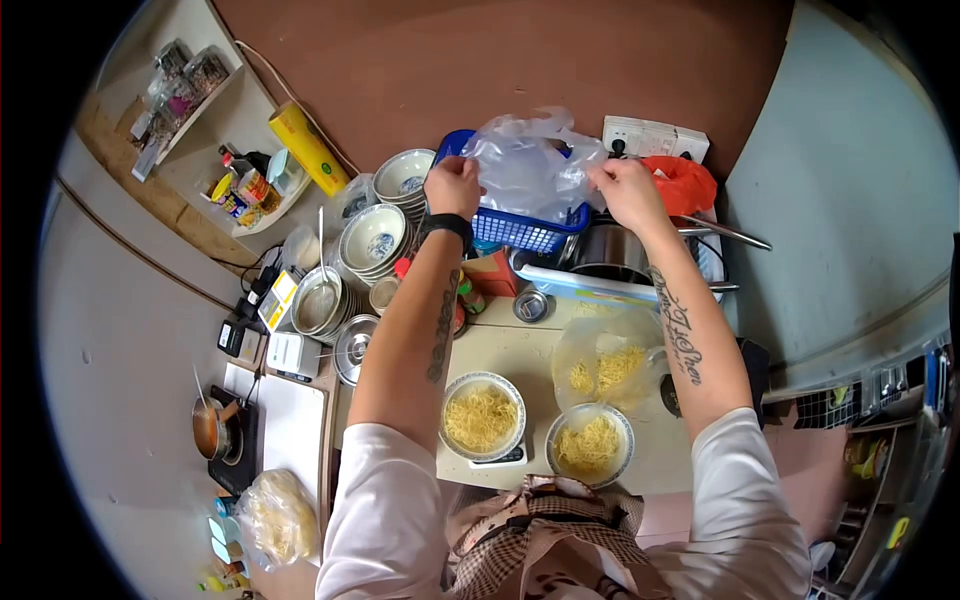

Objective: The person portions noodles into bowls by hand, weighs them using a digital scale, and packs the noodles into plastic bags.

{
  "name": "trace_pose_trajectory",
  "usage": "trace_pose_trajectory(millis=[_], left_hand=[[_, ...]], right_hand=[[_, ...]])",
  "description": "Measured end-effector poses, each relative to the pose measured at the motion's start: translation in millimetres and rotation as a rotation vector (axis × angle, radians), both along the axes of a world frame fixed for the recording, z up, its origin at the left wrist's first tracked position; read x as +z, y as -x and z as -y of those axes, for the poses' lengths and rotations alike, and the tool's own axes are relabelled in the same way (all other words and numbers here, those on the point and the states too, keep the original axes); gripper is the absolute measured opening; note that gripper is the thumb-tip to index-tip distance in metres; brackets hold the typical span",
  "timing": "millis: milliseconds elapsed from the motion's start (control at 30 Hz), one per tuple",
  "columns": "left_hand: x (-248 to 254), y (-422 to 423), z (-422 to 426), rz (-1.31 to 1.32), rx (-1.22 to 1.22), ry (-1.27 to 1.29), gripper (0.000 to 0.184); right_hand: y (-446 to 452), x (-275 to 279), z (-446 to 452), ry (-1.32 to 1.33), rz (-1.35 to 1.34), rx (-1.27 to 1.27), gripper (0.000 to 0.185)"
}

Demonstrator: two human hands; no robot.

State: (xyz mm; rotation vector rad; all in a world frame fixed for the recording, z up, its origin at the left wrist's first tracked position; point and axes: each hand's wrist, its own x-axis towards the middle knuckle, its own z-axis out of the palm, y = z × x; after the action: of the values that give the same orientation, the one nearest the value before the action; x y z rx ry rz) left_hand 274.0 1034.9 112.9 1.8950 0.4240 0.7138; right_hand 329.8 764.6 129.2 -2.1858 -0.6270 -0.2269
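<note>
A clear plastic bag (525, 165) is stretched between my two hands over a blue plastic basket (525, 232). My left hand (455, 187) is closed on the bag's left side, and my right hand (626, 190) pinches its right edge. Nearer to me, a bowl of yellow noodles (482, 416) rests on a small white scale (503, 457). To its right stands a second bowl of noodles (590, 446). Behind that one, an open plastic bag (648, 372) with more noodles lies on the table.
Stacked bowls (375, 240) stand left of the basket, near a yellow roll (308, 148). A dark pot (607, 252), a red plastic bag (680, 185) and a power strip (655, 138) are on the right. A saucepan (214, 430) sits on a cooker far left.
</note>
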Motion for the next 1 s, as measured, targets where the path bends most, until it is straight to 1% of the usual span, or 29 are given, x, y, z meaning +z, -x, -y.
trace_pose_trajectory(millis=[33, 100, 167, 200, 233, 300, 333, 367, 433, 467, 500, 567, 600, 633, 667, 700, 733, 767, 800, 833, 867, 900, 967, 1000], left_hand=[[0, -8, -5, -0.044, 0.040, 0.061, 0.023], [1, -20, -11, -0.018, 0.119, 0.318, 0.023], [3, -25, -24, -0.197, 0.081, -0.009, 0.022], [3, -24, -29, -0.290, 0.061, -0.174, 0.023], [7, -24, -28, -0.369, 0.078, -0.414, 0.022], [15, -19, -22, -0.529, 0.102, -0.896, 0.022], [1, -27, -31, -0.472, 0.094, -0.940, 0.022], [3, -25, -27, -0.278, 0.057, -0.962, 0.023], [21, -15, -7, 0.121, -0.018, -0.989, 0.024], [25, -9, 5, 0.168, -0.152, -0.955, 0.029], [15, -14, 13, 0.122, -0.255, -0.923, 0.025], [8, -25, 29, -0.493, -0.530, -0.798, 0.032], [-7, -35, 30, -0.599, -0.609, -0.905, 0.039], [-13, -39, 36, -0.703, -0.686, -1.013, 0.047], [-19, -42, 40, -0.743, -0.645, -0.933, 0.057], [-24, -51, 44, -0.800, -0.603, -1.082, 0.058], [-31, -64, 47, -0.857, -0.560, -1.232, 0.059], [-40, -74, 52, -0.913, -0.512, -1.380, 0.060], [-11, -45, 72, -0.852, -0.235, -1.284, 0.073], [69, -10, 105, -0.895, -0.434, -0.910, 0.082], [64, -18, 109, -0.835, -0.521, -0.929, 0.081], [38, -37, 101, -0.809, -0.563, -0.967, 0.074], [-18, -89, 67, -0.839, -0.639, -1.181, 0.061], [-40, -115, 47, -0.856, -0.669, -1.337, 0.054]], right_hand=[[8, 3, 7, -0.150, 0.002, -0.043, 0.029], [26, 6, 25, -0.444, 0.016, -0.118, 0.025], [53, 9, 52, -0.844, -0.070, -0.215, 0.018], [70, 5, 67, -1.039, -0.025, -0.150, 0.016], [87, 4, 79, -1.236, 0.025, -0.082, 0.014], [124, 6, 96, -1.294, 0.099, -0.169, 0.009], [135, -7, 113, -1.274, 0.115, -0.163, 0.009], [146, -19, 129, -1.251, 0.129, -0.158, 0.010], [172, -25, 141, -1.194, 0.110, -0.192, 0.012], [184, -27, 145, -1.168, 0.103, -0.209, 0.013], [195, -31, 147, -1.147, 0.074, -0.191, 0.013], [214, -41, 151, -1.099, 0.014, -0.150, 0.013], [224, -45, 148, -1.078, -0.005, -0.152, 0.016], [233, -47, 153, -0.972, -0.070, -0.074, 0.017], [242, -53, 157, -0.887, -0.098, -0.085, 0.017], [248, -59, 157, -0.805, -0.126, -0.098, 0.017], [255, -52, 150, -0.795, -0.176, -0.142, 0.017], [261, -56, 155, -0.735, -0.194, -0.127, 0.015], [266, -59, 157, -0.745, -0.220, -0.127, 0.015], [270, -60, 158, -0.756, -0.247, -0.127, 0.014], [271, -59, 159, -0.748, -0.257, -0.112, 0.014], [273, -57, 161, -0.740, -0.269, -0.102, 0.014], [279, -53, 162, -0.706, -0.314, -0.103, 0.014], [280, -51, 163, -0.673, -0.349, -0.106, 0.015]])
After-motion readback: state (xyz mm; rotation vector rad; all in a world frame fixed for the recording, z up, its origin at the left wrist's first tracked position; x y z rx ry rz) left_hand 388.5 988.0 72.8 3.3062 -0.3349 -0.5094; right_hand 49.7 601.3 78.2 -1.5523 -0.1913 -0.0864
